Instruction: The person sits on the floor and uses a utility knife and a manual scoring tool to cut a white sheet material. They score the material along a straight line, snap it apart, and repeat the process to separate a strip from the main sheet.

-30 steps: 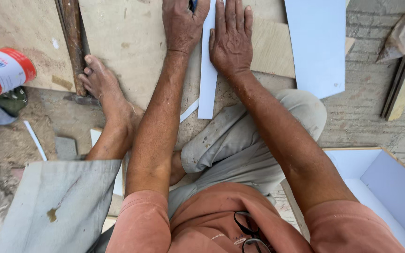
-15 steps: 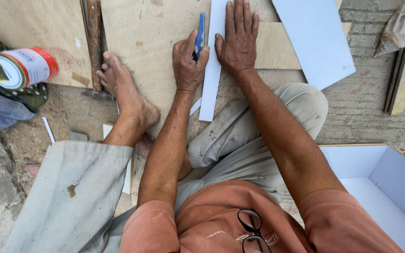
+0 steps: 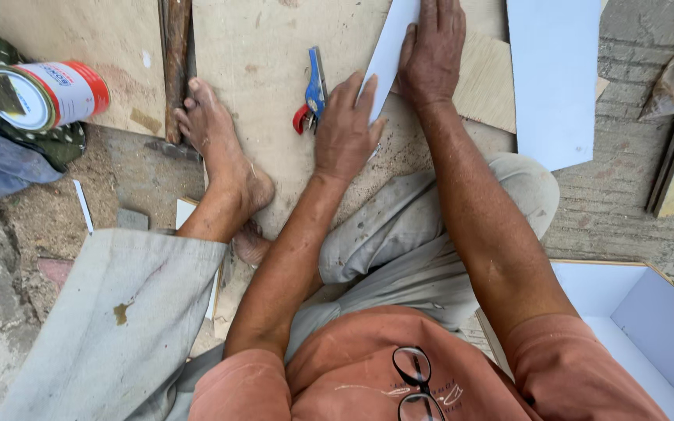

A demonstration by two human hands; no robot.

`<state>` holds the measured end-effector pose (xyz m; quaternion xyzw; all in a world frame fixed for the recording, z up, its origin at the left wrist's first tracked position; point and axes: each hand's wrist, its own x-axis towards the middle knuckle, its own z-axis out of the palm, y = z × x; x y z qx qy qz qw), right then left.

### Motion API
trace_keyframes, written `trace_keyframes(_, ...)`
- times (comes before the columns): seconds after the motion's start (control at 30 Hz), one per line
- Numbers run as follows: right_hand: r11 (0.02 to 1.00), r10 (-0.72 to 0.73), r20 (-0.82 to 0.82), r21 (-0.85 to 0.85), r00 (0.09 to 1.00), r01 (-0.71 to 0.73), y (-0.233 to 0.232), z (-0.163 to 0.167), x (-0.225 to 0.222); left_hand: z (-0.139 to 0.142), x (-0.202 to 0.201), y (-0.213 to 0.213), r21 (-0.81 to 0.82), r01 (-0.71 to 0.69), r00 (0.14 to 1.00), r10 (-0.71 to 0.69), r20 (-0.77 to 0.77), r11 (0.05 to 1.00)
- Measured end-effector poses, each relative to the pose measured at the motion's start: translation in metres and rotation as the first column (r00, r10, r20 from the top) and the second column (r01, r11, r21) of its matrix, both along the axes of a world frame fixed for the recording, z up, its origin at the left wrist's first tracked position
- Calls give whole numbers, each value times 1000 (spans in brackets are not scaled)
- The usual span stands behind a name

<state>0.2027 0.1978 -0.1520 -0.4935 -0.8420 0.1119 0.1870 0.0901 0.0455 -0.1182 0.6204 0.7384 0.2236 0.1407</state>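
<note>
Left hand (image 3: 346, 129) laid flat, palm down, fingers loosely spread, fingertips pressed on the lower edge of a narrow white strip (image 3: 390, 48); nothing clasped. Right hand (image 3: 432, 53) likewise flat and open just beyond, fingers together, weighing on the same strip from its right side. Strip slanted upward and a little rightward across a plywood board (image 3: 259, 70), upper end cut off by the top of the frame.

Just left of the left hand, set down on the board: a blue-handled tool with a red part (image 3: 312, 92), not touched by either hand. Exact kind hard to tell. Beneath the right hand, a small pale wood offcut (image 3: 489, 86), and beside that a larger light-blue panel (image 3: 554, 78), lying partly over the board and partly over the concrete floor (image 3: 626, 195).

Further left, a bare foot (image 3: 216, 144) planted at the board's edge, toes near a dark rusty bar (image 3: 175, 54) running upward. Sawdust scattered around the heel. Well apart at far left, a tin can on its side, red and white (image 3: 48, 93), resting on dark cloth. At lower right, an open white box with a wooden rim (image 3: 649, 312). Glasses (image 3: 419, 386) hung from the collar of an orange shirt, near the bottom edge.
</note>
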Motion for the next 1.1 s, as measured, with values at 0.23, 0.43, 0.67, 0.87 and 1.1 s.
trace_keyframes(0.23,960,-116,182,-232,976,157,3,-4,2,-8,27,-14,-207,-32,999,39,28,978)
trace_keyframes(0.43,996,-66,30,-63,997,68,0,-10,5,-1,30,-33,-221,-4,998,19,66,975)
trace_keyframes(0.67,998,-14,107,-59,994,21,-9,-10,7,-3,27,-33,-233,3,993,24,114,972)
trace_keyframes(0.87,995,-8,253,-92,968,32,-21,-12,2,-1,30,-32,-258,31,992,1,124,966)
trace_keyframes(1.1,998,-5,290,-59,957,23,-22,-16,2,9,-39,-31,79,-188,970,197,-139,979)
